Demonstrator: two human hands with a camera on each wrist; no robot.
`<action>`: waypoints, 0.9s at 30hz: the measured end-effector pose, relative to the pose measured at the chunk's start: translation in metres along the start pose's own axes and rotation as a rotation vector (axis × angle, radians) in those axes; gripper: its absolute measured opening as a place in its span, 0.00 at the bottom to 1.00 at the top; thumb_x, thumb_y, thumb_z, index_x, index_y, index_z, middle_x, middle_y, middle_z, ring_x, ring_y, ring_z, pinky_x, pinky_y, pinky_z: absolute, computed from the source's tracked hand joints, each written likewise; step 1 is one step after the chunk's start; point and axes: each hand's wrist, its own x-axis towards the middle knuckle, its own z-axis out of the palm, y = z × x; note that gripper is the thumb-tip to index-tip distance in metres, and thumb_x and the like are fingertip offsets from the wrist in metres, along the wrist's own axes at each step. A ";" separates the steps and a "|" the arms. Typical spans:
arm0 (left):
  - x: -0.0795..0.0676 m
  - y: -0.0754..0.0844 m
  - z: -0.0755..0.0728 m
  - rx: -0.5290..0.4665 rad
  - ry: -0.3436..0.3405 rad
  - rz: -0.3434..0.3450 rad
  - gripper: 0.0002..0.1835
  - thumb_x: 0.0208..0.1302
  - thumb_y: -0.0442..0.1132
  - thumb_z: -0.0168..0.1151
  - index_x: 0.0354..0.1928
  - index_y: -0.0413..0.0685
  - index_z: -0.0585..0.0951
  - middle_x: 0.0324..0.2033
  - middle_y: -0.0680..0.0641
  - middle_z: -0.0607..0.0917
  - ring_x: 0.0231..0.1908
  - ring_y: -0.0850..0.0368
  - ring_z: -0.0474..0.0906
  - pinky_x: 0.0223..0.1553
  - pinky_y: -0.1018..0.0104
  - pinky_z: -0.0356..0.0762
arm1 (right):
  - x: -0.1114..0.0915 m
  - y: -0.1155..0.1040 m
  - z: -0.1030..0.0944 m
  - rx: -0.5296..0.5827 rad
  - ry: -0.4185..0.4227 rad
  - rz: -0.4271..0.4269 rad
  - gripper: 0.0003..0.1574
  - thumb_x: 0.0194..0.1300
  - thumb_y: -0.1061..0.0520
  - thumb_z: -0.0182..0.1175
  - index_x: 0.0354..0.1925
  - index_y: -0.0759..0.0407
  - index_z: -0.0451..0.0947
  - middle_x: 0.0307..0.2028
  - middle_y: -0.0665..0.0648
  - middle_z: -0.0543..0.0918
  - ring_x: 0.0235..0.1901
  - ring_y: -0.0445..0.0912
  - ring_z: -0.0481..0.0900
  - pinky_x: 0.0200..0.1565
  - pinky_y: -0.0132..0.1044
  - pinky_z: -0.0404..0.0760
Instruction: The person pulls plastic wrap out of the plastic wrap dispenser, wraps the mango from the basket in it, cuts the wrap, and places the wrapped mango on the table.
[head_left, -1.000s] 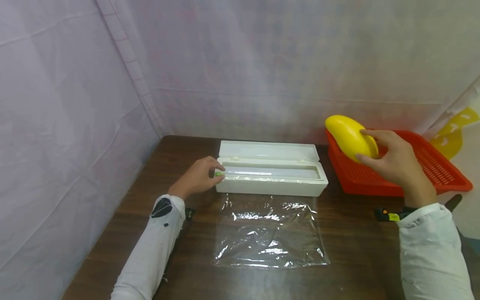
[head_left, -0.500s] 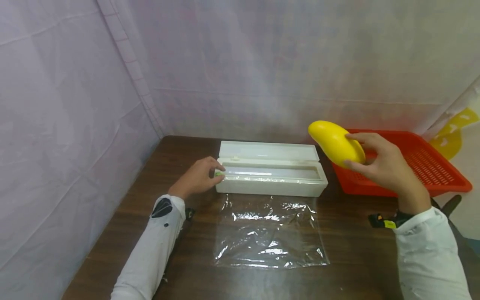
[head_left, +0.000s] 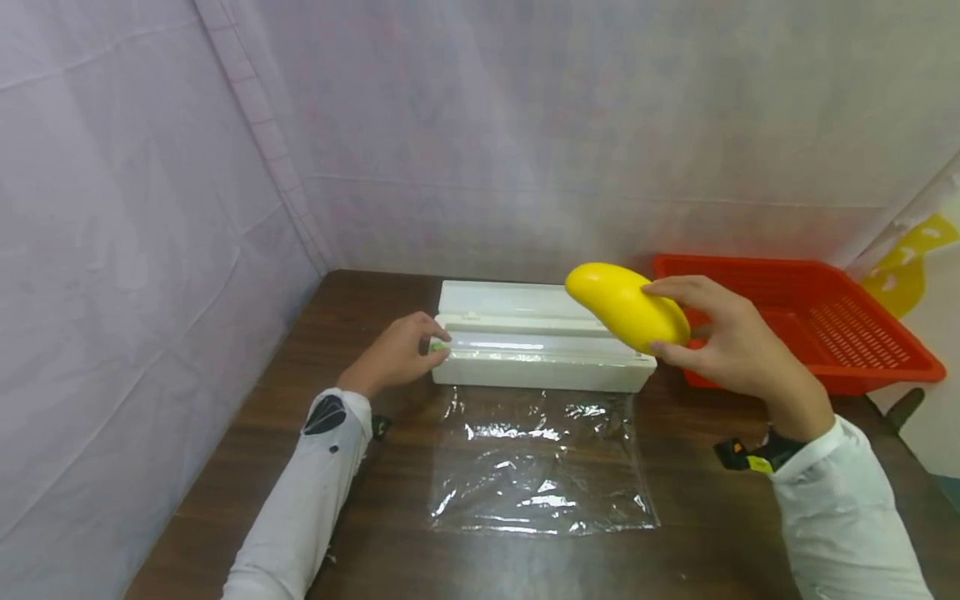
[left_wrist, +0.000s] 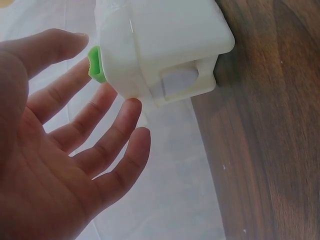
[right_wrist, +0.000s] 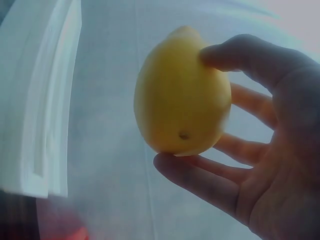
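A yellow mango (head_left: pixel 627 306) is held by my right hand (head_left: pixel 731 337) above the right end of a white cling film box (head_left: pixel 543 372). In the right wrist view the thumb and fingers curve around the mango (right_wrist: pixel 182 100). The box lid is up, and a roll shows inside. Clear cling film (head_left: pixel 543 467) spreads from the box's front over the table. My left hand (head_left: pixel 397 354) stays at the box's left end, fingers loosely extended. In the left wrist view a green slider (left_wrist: pixel 96 65) sits between thumb and fingers; whether they touch it, I cannot tell.
A red plastic basket (head_left: pixel 870 333) with a perforated side stands at the right, beyond my right wrist. The dark wooden table (head_left: pixel 277 467) meets white sheeting (head_left: pixel 480 133) at the back and left. A yellow patterned piece (head_left: pixel 900 275) hangs at the far right.
My right hand has carried the mango left and slightly down, from over the red basket to over the box's right end. The left hand, box and film have stayed put.
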 end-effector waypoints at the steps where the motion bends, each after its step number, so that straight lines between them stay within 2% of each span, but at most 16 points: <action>1: 0.000 0.000 0.000 0.000 -0.001 -0.001 0.14 0.67 0.43 0.66 0.50 0.44 0.86 0.47 0.44 0.83 0.44 0.48 0.79 0.49 0.54 0.79 | 0.000 -0.002 0.002 0.004 -0.009 -0.006 0.44 0.52 0.59 0.78 0.66 0.46 0.74 0.64 0.53 0.76 0.56 0.48 0.76 0.40 0.20 0.80; 5: 0.000 0.000 0.001 -0.002 -0.003 -0.006 0.14 0.67 0.42 0.66 0.51 0.44 0.86 0.48 0.44 0.84 0.45 0.48 0.79 0.51 0.53 0.79 | 0.000 -0.011 0.008 0.003 -0.029 -0.037 0.44 0.51 0.58 0.78 0.66 0.45 0.74 0.63 0.50 0.76 0.56 0.46 0.76 0.40 0.26 0.83; 9: 0.000 0.001 0.000 0.001 -0.006 -0.010 0.15 0.67 0.42 0.66 0.51 0.44 0.86 0.48 0.44 0.84 0.45 0.49 0.79 0.51 0.54 0.79 | 0.000 -0.022 0.015 0.026 -0.065 -0.059 0.45 0.50 0.59 0.79 0.65 0.45 0.74 0.62 0.49 0.77 0.52 0.43 0.77 0.39 0.29 0.85; 14: 0.000 0.002 -0.002 0.007 -0.001 -0.003 0.15 0.67 0.42 0.66 0.51 0.43 0.86 0.48 0.44 0.84 0.45 0.49 0.79 0.51 0.53 0.80 | 0.001 -0.035 0.026 0.075 -0.138 -0.031 0.44 0.52 0.59 0.78 0.65 0.41 0.73 0.60 0.46 0.76 0.44 0.41 0.76 0.36 0.30 0.85; 18: 0.000 0.002 -0.001 0.009 0.000 0.006 0.14 0.67 0.42 0.66 0.51 0.43 0.86 0.48 0.44 0.84 0.45 0.48 0.79 0.51 0.53 0.80 | -0.001 -0.043 0.033 0.106 -0.189 -0.005 0.43 0.55 0.58 0.76 0.66 0.37 0.73 0.62 0.44 0.74 0.46 0.42 0.77 0.37 0.31 0.85; 23: 0.000 0.001 0.000 0.019 0.002 0.016 0.14 0.67 0.42 0.65 0.50 0.43 0.86 0.46 0.44 0.83 0.43 0.48 0.79 0.49 0.55 0.79 | -0.004 -0.051 0.037 0.119 -0.227 -0.018 0.43 0.55 0.59 0.75 0.67 0.38 0.73 0.66 0.46 0.73 0.51 0.43 0.78 0.38 0.31 0.86; 27: 0.001 0.001 0.001 0.020 0.004 0.006 0.14 0.67 0.42 0.65 0.50 0.44 0.86 0.46 0.44 0.83 0.42 0.50 0.78 0.47 0.55 0.79 | -0.005 -0.056 0.039 0.119 -0.248 -0.018 0.43 0.55 0.57 0.74 0.66 0.34 0.72 0.66 0.43 0.72 0.51 0.41 0.77 0.41 0.31 0.86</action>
